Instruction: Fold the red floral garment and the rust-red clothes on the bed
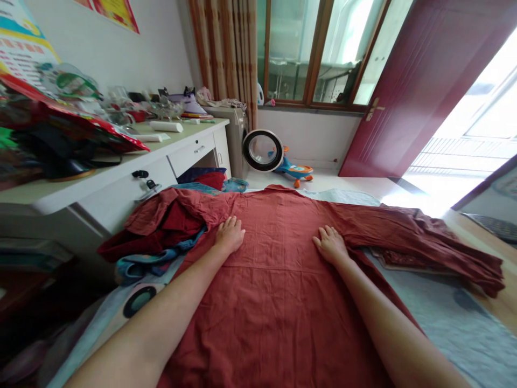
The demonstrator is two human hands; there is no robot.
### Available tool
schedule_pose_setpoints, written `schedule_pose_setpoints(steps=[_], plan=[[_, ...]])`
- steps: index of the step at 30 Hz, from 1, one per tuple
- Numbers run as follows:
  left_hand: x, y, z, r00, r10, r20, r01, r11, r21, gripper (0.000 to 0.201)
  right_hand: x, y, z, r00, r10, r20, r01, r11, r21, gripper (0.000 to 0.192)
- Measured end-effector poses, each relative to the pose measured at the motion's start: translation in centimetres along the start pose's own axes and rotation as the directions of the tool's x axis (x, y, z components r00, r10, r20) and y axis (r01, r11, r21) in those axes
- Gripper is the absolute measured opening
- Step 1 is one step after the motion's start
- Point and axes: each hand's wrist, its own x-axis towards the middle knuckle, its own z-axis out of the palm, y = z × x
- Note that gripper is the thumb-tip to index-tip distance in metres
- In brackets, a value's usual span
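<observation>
A rust-red shirt point(278, 269) lies spread flat on a bed in front of me. My left hand point(229, 234) rests palm down on its left part, fingers together, holding nothing. My right hand point(331, 243) lies flat on the right part, fingers slightly spread. The right sleeve point(428, 237) stretches out to the right across the bed. The left sleeve point(161, 221) is bunched up over a pile of other clothes.
A white desk point(121, 172) with drawers and clutter stands at the left. Blue and dark-red clothes point(157, 258) lie beside the shirt. A toy ride-on car point(297, 172) and a round ring-shaped object point(263, 151) sit on the floor beyond. A dark-red door point(420, 81) stands open at the right.
</observation>
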Motion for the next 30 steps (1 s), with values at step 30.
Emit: schedule_pose_setpoints(steps=[30], plan=[[-8.4, 10.3, -0.2, 0.978, 0.188, 0.089, -0.175, 0.975, -0.139, 0.063, -9.1, 1.2, -1.4, 1.000, -0.016, 0.024, 0.013, 0.993, 0.118, 0.056]])
